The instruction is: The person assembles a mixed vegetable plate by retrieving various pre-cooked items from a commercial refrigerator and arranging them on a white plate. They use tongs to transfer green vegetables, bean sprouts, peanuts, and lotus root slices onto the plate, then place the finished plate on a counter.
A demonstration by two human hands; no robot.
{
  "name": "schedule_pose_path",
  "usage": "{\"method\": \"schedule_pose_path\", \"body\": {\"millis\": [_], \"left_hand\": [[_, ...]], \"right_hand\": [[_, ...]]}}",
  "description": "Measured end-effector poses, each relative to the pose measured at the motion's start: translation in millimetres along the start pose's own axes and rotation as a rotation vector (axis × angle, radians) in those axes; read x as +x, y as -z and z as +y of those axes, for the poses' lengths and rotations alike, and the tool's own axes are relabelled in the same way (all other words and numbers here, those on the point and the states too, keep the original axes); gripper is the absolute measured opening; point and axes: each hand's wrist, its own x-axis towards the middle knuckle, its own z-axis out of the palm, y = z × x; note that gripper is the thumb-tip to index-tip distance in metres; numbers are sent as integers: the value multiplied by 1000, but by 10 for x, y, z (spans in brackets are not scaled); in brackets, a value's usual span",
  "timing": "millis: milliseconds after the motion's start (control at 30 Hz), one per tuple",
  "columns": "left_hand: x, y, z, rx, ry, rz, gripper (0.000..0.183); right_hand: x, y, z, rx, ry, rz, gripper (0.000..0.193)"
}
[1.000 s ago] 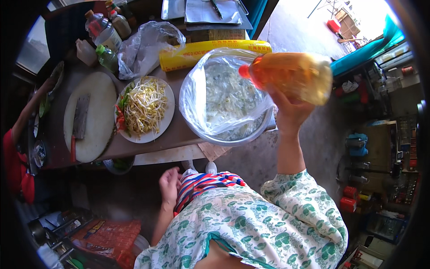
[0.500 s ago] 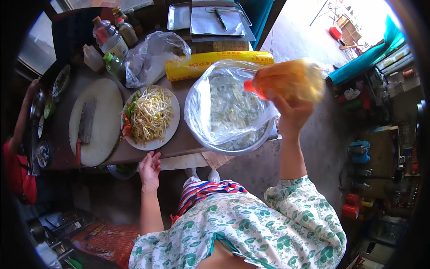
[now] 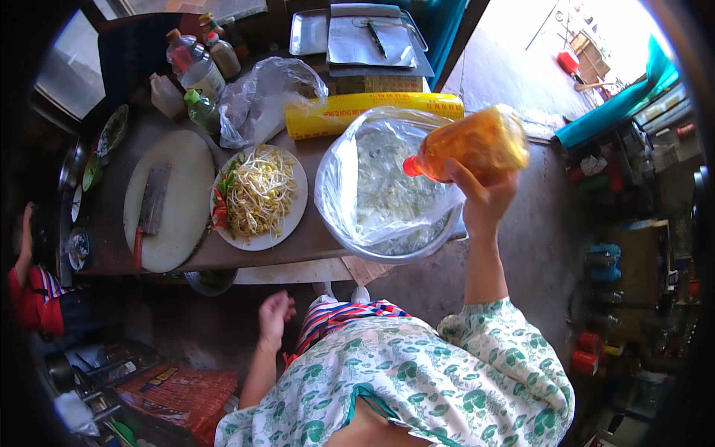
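In my right hand [image 3: 488, 195] is a clear plastic bottle [image 3: 477, 147] of orange-amber liquid, my fingers wrapped round its underside. It lies tilted on its side, its red cap end [image 3: 412, 166] pointing left above the large metal basin [image 3: 402, 255]. A clear plastic bag [image 3: 337, 190] lines that basin, with pale, wet, shredded-looking food [image 3: 391, 179] inside; I cannot tell its kind. My left hand [image 3: 276, 316] hangs empty in front of the table edge, fingers loosely curled and apart. Left of the basin, a white plate [image 3: 298, 197] holds bean sprouts [image 3: 261, 190] with green and red strips.
A cleaver [image 3: 153, 200] rests on the round cutting board [image 3: 175, 238]. Behind the plate are a crumpled plastic bag [image 3: 261, 104], a yellow film roll [image 3: 320, 118] and several bottles [image 3: 201, 71]. Papers [image 3: 365, 37] lie at the back. Another person's arm [image 3: 26, 246] shows far left.
My left hand has dropped back from the table edge toward my body, its fingers curling. The bottle stays over the basin's right side, slightly lower and further left. The view has shifted a little.
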Motion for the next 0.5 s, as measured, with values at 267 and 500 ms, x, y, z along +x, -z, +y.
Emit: {"method": "schedule_pose_path", "body": {"millis": [267, 500], "left_hand": [[-617, -63, -1071, 521, 127, -236, 40], [-726, -446, -85, -186, 43, -521, 46]], "right_hand": [[38, -41, 74, 62, 13, -8, 56], [162, -88, 239, 22, -5, -19, 71]]}}
